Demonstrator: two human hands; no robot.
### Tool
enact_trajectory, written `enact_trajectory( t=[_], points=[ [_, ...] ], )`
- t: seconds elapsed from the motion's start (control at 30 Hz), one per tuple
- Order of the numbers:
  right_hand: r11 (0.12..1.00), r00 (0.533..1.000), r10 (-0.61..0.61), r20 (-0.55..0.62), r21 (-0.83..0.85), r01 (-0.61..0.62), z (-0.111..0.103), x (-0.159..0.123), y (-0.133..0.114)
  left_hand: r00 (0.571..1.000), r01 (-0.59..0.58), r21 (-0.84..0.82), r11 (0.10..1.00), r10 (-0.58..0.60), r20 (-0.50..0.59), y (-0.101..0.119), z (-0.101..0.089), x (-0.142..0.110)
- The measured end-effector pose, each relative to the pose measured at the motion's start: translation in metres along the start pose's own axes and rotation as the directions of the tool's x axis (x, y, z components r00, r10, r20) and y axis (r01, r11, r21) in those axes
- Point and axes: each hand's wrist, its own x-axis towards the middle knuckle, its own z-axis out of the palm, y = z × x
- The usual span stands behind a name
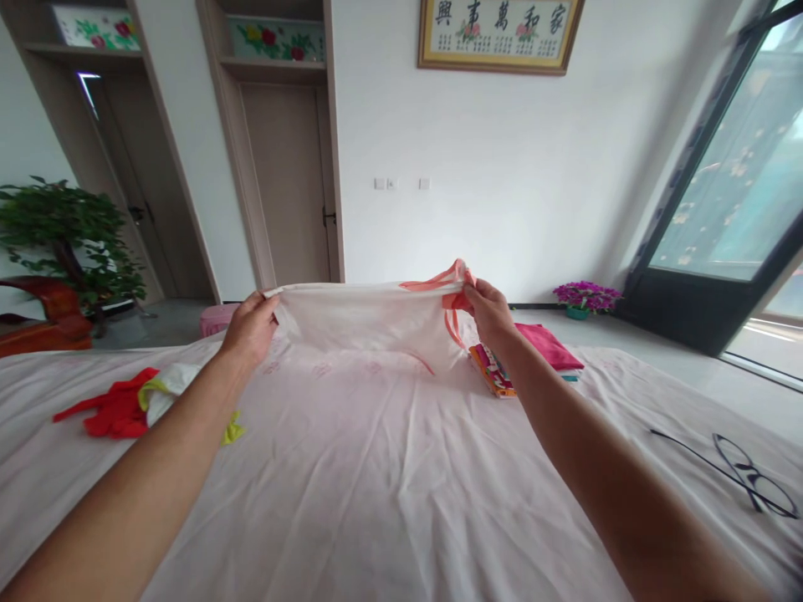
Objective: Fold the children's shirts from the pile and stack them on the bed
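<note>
A thin white garment with coral-red trim (357, 322) is stretched out sideways above the bed, pulled taut along its upper edge. My left hand (252, 324) pinches its left end. At the right end, my right hand (488, 306) grips the garment where the coral trim gathers. Its lower part hangs loosely towards the sheet. Just behind my right forearm lie a folded patterned orange cloth (493, 372) and a folded pink-red cloth (549, 346). Beyond my left forearm, a red garment (122, 405) is crumpled beside a white and yellow-green one (168, 389), partly hidden by the arm.
A pale wrinkled sheet (351, 502) covers the bed. Black-framed glasses (746, 472) lie at its right side. Past the bed are a pink stool-like object (217, 319), a purple potted plant (586, 297), a leafy plant (66, 242) and a red-brown wooden chair (47, 316).
</note>
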Motion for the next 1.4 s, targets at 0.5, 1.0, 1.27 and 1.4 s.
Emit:
enact_trajectory(
  t=[0.5,1.0,1.27,1.4],
  points=[
    [0.858,0.868,0.347,0.356,-0.494,-0.141,-0.087,-0.170,0.095,0.881,-0.007,0.735,0.679,-0.343,0.326,-0.101,-0.056,-0.146],
    [0.612,0.749,0.442,0.493,-0.776,0.150,-0.110,-0.171,0.047,0.628,-0.508,0.762,0.401,-0.434,0.646,-0.048,-0.070,-0.177],
    [0.523,0.754,0.315,0.576,-0.768,0.368,0.009,-0.172,0.053,0.787,-0.383,0.747,0.543,-0.230,0.572,-0.067,0.050,-0.152],
    [0.307,0.761,0.394,0.514,-0.855,0.418,0.041,-0.203,0.095,0.815,-0.410,0.756,0.509,-0.168,0.555,-0.110,0.110,-0.161]
  ],
)
